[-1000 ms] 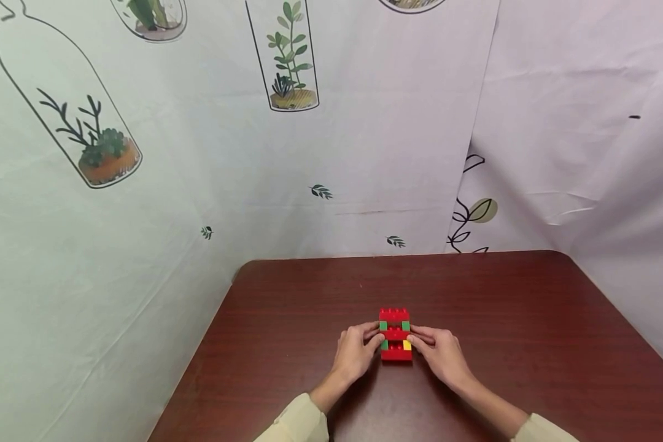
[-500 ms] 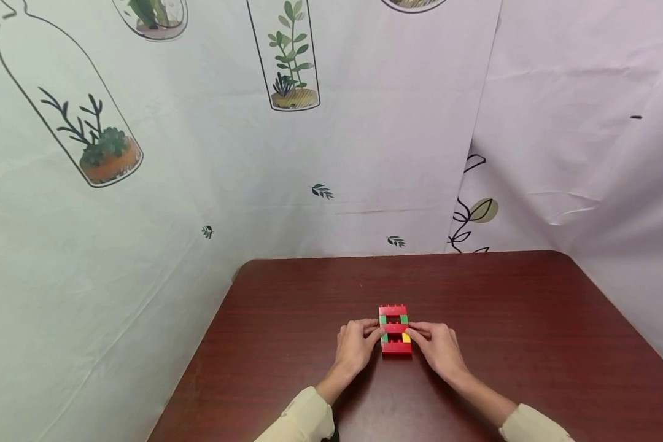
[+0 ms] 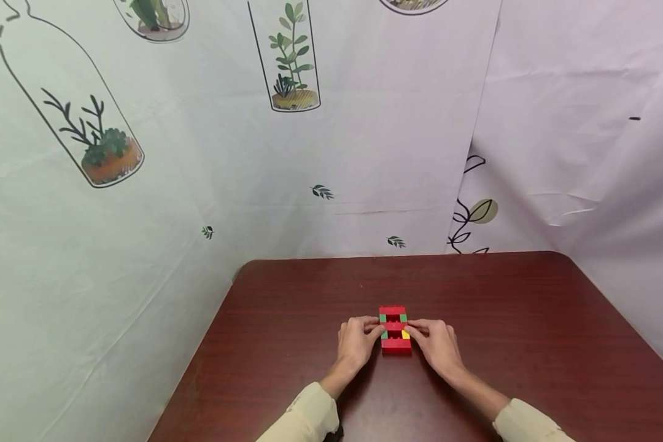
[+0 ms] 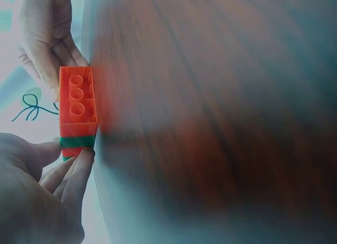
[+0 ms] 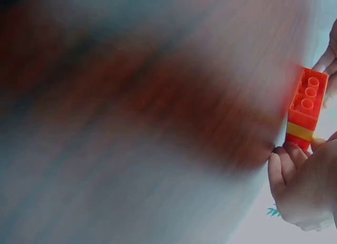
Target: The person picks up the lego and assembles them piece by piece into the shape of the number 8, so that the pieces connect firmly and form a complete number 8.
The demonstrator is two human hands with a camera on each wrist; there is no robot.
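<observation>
A block stack of three red toy bricks, spaced by small green bricks and one yellow brick, is between my hands near the middle of the table. My left hand pinches its left side between thumb and fingers. On the opposite side my right hand pinches it beside the yellow brick. In the left wrist view the hollow underside of the end red brick shows its round tubes. That same red brick appears in the right wrist view. Whether the stack touches the table cannot be told.
The dark reddish-brown table has rounded back corners. A pale cloth backdrop printed with plants in jars hangs behind it and along the left and right sides.
The stack has tipped back, so its studs show less and its openings more. It has shifted slightly away from me, with both hands still holding it.
</observation>
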